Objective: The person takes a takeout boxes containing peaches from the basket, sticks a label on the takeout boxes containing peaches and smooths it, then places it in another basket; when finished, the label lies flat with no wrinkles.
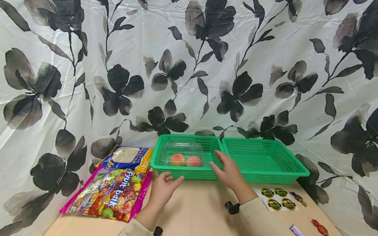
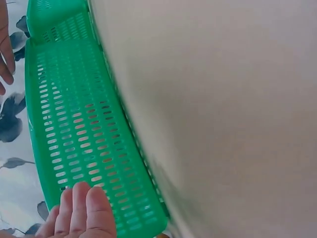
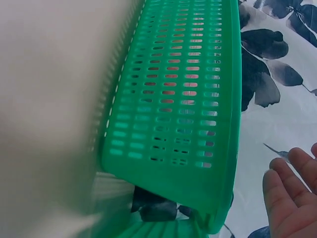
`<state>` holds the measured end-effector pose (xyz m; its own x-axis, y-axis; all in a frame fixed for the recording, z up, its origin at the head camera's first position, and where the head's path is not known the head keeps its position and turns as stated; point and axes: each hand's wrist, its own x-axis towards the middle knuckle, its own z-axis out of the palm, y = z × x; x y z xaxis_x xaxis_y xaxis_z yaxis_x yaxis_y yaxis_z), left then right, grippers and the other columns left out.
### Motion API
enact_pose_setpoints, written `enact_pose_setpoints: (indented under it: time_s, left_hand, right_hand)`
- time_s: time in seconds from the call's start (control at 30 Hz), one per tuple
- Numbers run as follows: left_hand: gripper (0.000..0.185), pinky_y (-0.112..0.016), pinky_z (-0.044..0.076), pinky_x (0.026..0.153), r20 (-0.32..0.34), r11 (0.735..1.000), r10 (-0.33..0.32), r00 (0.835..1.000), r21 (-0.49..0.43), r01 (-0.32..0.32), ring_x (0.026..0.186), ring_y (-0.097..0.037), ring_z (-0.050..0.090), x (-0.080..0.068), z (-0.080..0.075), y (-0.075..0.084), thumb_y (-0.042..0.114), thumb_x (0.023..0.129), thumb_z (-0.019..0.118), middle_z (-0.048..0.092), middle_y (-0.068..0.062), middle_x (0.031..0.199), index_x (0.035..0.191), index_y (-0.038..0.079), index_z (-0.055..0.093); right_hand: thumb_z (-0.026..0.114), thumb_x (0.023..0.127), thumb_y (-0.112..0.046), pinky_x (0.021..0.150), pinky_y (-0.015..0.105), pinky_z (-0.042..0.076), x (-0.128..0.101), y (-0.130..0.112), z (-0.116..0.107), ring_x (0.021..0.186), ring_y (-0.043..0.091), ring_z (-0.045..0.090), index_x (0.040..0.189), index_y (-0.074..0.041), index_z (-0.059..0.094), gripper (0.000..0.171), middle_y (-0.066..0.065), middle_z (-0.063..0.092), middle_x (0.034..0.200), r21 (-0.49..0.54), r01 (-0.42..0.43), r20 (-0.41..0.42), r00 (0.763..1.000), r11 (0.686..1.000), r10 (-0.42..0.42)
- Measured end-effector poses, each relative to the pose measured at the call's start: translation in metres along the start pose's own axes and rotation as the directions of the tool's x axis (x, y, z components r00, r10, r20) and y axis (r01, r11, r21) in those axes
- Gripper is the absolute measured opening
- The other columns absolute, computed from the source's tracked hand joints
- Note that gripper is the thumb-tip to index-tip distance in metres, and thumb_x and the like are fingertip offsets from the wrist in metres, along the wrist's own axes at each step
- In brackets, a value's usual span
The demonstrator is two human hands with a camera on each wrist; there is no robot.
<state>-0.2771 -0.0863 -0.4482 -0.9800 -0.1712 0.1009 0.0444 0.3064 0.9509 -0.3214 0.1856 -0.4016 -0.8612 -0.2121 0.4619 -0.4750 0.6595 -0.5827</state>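
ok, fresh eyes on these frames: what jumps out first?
Two green baskets sit side by side at the back of the table, and the left one holds a clear plastic box with two peaches. The left hand and right hand flank that basket's front wall, fingers relaxed, gripping nothing. A bright pink fruit candy bag lies at the left.

Green slotted basket (image 1: 189, 173) at fingers; second green basket (image 1: 265, 160) beside; white cloth (image 1: 189, 65), black-grey flowers; beige desk (image 1: 200, 209); pink candy bag (image 1: 109, 193).
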Motion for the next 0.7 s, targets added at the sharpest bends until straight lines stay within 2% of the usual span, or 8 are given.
enact_pose_setpoints:
  time_s: [0.2, 0.33, 0.43, 0.57, 0.7]
  left_hand:
    - [0.09, -0.045, 0.06, 0.087, -0.066, 1.0, -0.014, 0.998, -0.027, 0.012, 0.112, -0.029, 0.068, 0.002, -0.001, -0.007, 0.058, 0.08, 0.082, 0.065, -0.019, 0.125, 0.14, -0.001, 0.05]
    - [0.09, -0.045, 0.059, 0.087, -0.088, 0.998, -0.024, 0.996, -0.053, 0.02, 0.109, -0.03, 0.069, 0.007, -0.001, -0.008, 0.054, 0.082, 0.083, 0.065, -0.02, 0.125, 0.143, -0.001, 0.046]
    - [0.094, -0.047, 0.058, 0.087, -0.109, 0.996, -0.056, 0.992, -0.074, 0.048, 0.108, -0.031, 0.067, 0.013, 0.0, -0.008, 0.056, 0.082, 0.082, 0.064, -0.022, 0.126, 0.145, -0.001, 0.041]
    - [0.092, -0.047, 0.057, 0.085, -0.181, 0.99, -0.1, 0.978, -0.121, 0.078, 0.106, -0.033, 0.064, 0.02, 0.005, -0.006, 0.05, 0.082, 0.083, 0.064, -0.023, 0.122, 0.142, -0.003, 0.038]
    - [0.084, -0.043, 0.055, 0.085, -0.254, 0.973, -0.129, 0.959, -0.217, 0.073, 0.104, -0.033, 0.062, 0.025, 0.016, -0.003, 0.037, 0.082, 0.087, 0.061, -0.025, 0.119, 0.139, -0.002, 0.038]
  right_hand:
    - [0.065, 0.102, -0.039, 0.11, 0.048, 0.048, 0.002, 0.001, 0.006, 0.137, 0.034, 0.054, 0.152, -0.008, 0.046, 0.062, 0.014, 0.053, 0.151, 0.066, 0.029, 0.008, 1.0, 0.997, -0.029]
    - [0.065, 0.101, -0.037, 0.109, 0.05, 0.048, 0.004, 0.0, 0.005, 0.135, 0.035, 0.056, 0.152, -0.008, 0.046, 0.062, 0.016, 0.053, 0.15, 0.066, 0.034, 0.019, 0.999, 0.997, -0.035]
    - [0.065, 0.101, -0.039, 0.108, 0.05, 0.049, 0.01, -0.001, 0.007, 0.134, 0.035, 0.057, 0.152, -0.009, 0.045, 0.062, 0.014, 0.053, 0.151, 0.069, 0.022, 0.035, 0.999, 0.997, -0.025]
    - [0.064, 0.102, -0.041, 0.11, 0.051, 0.048, 0.022, -0.001, 0.011, 0.136, 0.037, 0.055, 0.154, -0.01, 0.042, 0.065, 0.013, 0.05, 0.153, 0.094, -0.023, 0.071, 0.997, 0.995, 0.016]
    - [0.062, 0.102, -0.042, 0.111, 0.054, 0.045, 0.036, 0.003, 0.015, 0.138, 0.038, 0.053, 0.156, -0.01, 0.038, 0.067, 0.014, 0.048, 0.155, 0.133, -0.089, 0.106, 0.991, 0.987, 0.075]
